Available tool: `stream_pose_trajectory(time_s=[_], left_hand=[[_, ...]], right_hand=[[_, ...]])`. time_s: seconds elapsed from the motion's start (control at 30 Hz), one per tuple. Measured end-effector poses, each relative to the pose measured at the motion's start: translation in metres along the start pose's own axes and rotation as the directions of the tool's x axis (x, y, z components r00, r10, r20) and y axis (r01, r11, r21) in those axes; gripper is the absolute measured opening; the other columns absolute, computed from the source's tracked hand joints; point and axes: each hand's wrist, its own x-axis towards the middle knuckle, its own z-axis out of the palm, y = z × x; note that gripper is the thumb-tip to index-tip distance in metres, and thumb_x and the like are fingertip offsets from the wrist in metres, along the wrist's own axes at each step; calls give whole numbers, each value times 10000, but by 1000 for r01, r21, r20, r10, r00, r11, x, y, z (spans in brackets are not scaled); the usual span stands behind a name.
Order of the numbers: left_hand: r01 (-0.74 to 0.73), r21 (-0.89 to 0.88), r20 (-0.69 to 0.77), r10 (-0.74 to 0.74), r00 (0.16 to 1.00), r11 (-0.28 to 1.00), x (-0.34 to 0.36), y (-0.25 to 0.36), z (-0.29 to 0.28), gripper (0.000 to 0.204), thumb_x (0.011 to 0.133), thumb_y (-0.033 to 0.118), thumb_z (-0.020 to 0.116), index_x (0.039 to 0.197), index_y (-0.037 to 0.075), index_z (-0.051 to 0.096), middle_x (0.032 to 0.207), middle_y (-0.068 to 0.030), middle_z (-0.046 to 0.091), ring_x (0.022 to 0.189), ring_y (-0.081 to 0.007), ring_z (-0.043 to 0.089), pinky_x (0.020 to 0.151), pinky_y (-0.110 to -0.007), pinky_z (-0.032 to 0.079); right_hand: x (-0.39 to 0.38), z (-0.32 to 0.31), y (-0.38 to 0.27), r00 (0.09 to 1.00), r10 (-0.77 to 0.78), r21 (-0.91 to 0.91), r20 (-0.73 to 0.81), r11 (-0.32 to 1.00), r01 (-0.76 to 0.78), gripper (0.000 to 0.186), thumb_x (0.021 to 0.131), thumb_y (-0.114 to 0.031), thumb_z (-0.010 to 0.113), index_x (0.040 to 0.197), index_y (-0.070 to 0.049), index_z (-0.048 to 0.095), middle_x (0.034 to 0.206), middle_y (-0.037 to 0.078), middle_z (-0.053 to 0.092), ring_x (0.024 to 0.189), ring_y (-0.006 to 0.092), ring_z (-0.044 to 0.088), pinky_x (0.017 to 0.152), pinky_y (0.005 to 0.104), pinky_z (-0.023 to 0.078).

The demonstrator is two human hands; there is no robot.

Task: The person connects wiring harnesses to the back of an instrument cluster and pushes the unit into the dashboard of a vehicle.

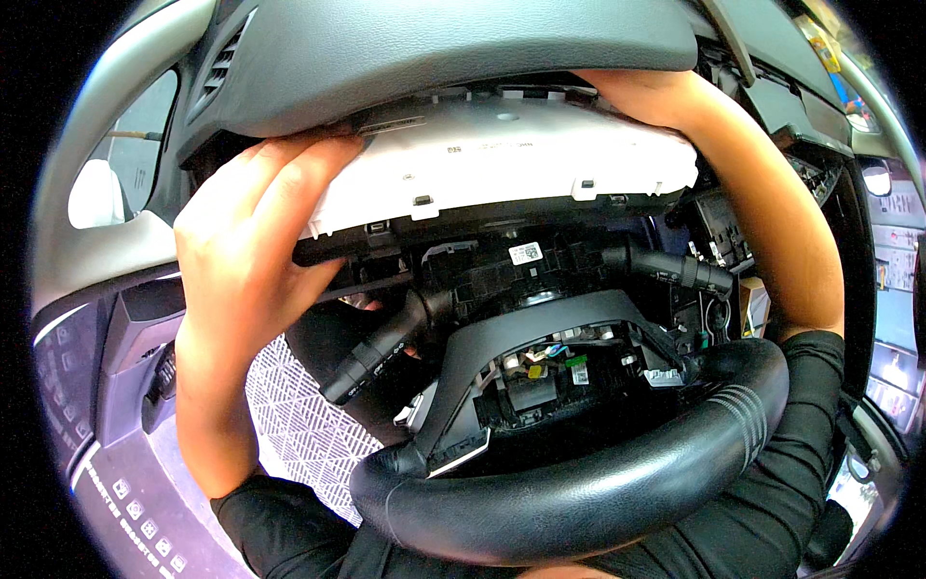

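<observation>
White instrument housing (502, 159) sits at the lip of the padded dashboard cover (463, 39), beyond the black steering wheel (579, 492); left hand (246, 212) grasps the housing's left end, thumb below; right hand (641, 92) partly hidden beneath the cover, grip cannot be told.

A white code label (526, 254) sits on the steering column (482, 282); tiny, unreadable print (506, 146) marks the white housing (511, 176).

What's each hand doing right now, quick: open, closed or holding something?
Left hand: holding the white panel by its left end, fingers on top.
Right hand: fingers hidden under the dashboard hood; its grip cannot be told.
</observation>
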Motion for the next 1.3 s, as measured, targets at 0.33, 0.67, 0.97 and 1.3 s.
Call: stream_pose_trajectory(time_s=[0.33, 0.67, 0.97, 1.3], left_hand=[[7, 24, -51, -6, 999, 1000, -4, 4, 7, 584, 601, 69, 828, 1173, 92, 712, 1098, -102, 736, 973, -304, 726, 848, -386, 576], [33, 12, -46, -32, 998, 999, -9, 3, 10, 573, 628, 98, 830, 1188, 113, 708, 1100, -91, 736, 967, -301, 724, 840, -384, 577], [43, 18, -45, -42, 998, 999, -7, 8, 8, 577, 615, 85, 828, 1180, 88, 708, 1115, -101, 732, 990, -303, 722, 858, -389, 576], [45, -5, -12, -45, 999, 999, -8, 10, 6, 634, 559, 25, 797, 1185, 63, 698, 1153, -120, 728, 1044, -324, 713, 907, -410, 570]], right_hand=[[13, -11, -8, 980, -194, -159, 44, 967, 199, 260, 922, -183, 655, 1131, -57, 745, 1151, 182, 716, 1075, 368, 655, 957, 444, 503], [8, -10, -6, 991, -88, -19, 106, 996, 90, 300, 1001, -195, 573, 1219, -44, 715, 1225, 190, 700, 1130, 372, 637, 996, 448, 489], [1, 5, 3, 981, 167, 9, 102, 986, -168, 289, 986, -189, 613, 1219, -53, 718, 1233, 190, 697, 1131, 362, 639, 1003, 437, 482], [0, 15, 32, 993, -112, -81, 46, 990, 115, 286, 962, -202, 643, 1192, -56, 729, 1201, 178, 709, 1112, 356, 648, 983, 439, 494]])
